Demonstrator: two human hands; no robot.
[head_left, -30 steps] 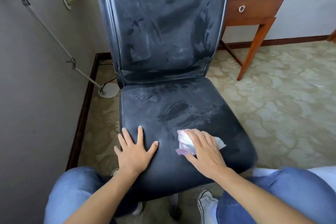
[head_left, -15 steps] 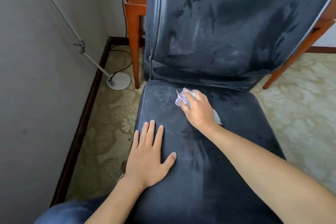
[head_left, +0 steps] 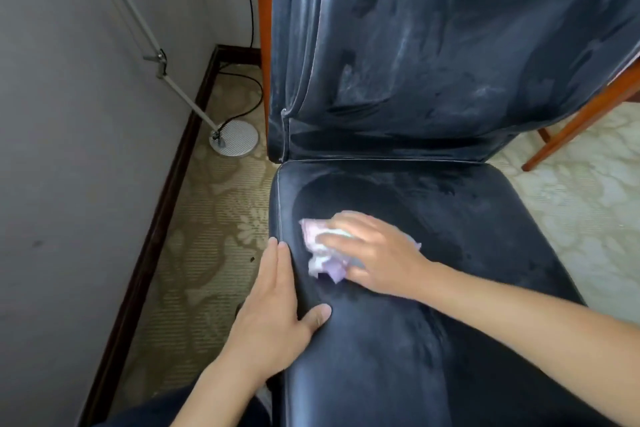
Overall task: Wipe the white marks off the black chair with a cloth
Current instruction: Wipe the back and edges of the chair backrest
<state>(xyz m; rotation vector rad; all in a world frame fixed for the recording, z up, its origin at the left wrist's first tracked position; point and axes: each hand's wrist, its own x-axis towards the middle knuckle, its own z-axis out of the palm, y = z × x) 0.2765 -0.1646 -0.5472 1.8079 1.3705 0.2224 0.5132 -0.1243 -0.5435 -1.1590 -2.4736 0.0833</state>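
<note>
Right hand [head_left: 377, 255] is pressing the cloth [head_left: 323, 253] flat-fingered near the seat's left edge of the chair [head_left: 433, 340]; left hand [head_left: 273, 305] is bracing, open, on that edge. Firm overlapping strokes should lift the marks [head_left: 346, 83] on the backrest too.

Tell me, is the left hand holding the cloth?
No, the right hand presses the cloth on the seat; the left hand rests flat.
</note>
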